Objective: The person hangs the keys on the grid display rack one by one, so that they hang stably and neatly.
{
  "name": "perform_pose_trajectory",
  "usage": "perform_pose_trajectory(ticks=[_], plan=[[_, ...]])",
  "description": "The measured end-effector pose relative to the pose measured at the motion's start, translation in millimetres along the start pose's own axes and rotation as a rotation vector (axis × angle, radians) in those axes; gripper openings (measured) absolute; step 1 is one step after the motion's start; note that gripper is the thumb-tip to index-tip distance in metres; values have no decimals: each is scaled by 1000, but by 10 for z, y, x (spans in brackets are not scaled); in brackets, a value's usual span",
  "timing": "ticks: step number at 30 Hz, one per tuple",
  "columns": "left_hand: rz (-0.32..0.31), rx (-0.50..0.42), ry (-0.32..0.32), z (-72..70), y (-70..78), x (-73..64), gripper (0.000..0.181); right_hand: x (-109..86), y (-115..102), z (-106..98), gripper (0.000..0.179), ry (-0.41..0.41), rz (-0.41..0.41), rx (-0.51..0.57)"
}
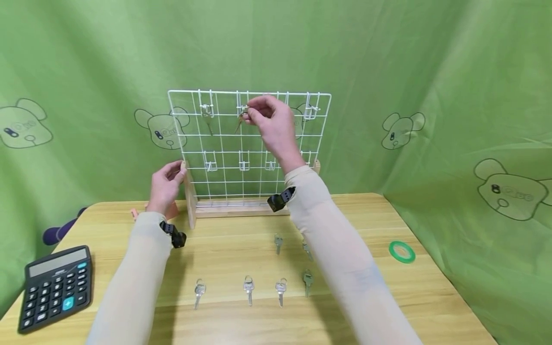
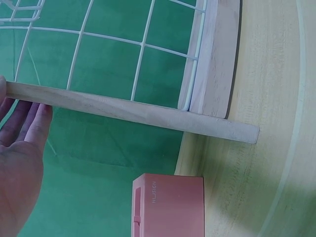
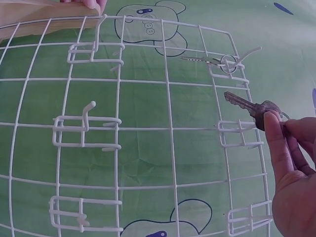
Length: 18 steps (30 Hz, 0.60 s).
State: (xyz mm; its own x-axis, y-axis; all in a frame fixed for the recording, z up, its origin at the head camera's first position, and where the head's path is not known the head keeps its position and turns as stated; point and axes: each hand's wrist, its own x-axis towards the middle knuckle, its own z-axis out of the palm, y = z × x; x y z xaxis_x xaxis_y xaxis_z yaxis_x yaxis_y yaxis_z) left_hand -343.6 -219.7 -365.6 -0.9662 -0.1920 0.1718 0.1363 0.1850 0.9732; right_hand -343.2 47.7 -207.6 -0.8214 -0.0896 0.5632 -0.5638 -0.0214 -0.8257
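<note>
A white wire grid rack (image 1: 224, 184) stands upright in a wooden base, with white hooks clipped to it. My left hand (image 1: 165, 187) holds the top of its left wooden upright (image 2: 148, 112), thumb on one side and fingers on the other. At the upper middle hook, my right hand (image 1: 276, 122) pinches a key (image 3: 259, 109) by its head; the ring (image 3: 285, 115) shows beside the fingertips. The blade points away from the fingers. Another key (image 3: 200, 59) hangs by its ring from the upper left hook. The upper right hook (image 1: 310, 111) carries no key.
Several keys with rings lie on the wooden table (image 1: 224, 258), among them a silver key (image 1: 248, 287) at front. A calculator (image 1: 58, 287) is at left, a green tape roll (image 1: 402, 251) at right. A pink box (image 2: 170, 205) sits by the left upright. Green curtain (image 1: 276, 43) hangs behind.
</note>
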Motion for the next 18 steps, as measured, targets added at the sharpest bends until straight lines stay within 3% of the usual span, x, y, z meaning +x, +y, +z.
perform_pose_trajectory(ticks=[10,18], plan=[[5,6,4,9,-9,4,46,-6,63,22,13,39,30,-73],[11,9,1,-4,-14,-6,46,-140,152,-24,15,26,24,-160]])
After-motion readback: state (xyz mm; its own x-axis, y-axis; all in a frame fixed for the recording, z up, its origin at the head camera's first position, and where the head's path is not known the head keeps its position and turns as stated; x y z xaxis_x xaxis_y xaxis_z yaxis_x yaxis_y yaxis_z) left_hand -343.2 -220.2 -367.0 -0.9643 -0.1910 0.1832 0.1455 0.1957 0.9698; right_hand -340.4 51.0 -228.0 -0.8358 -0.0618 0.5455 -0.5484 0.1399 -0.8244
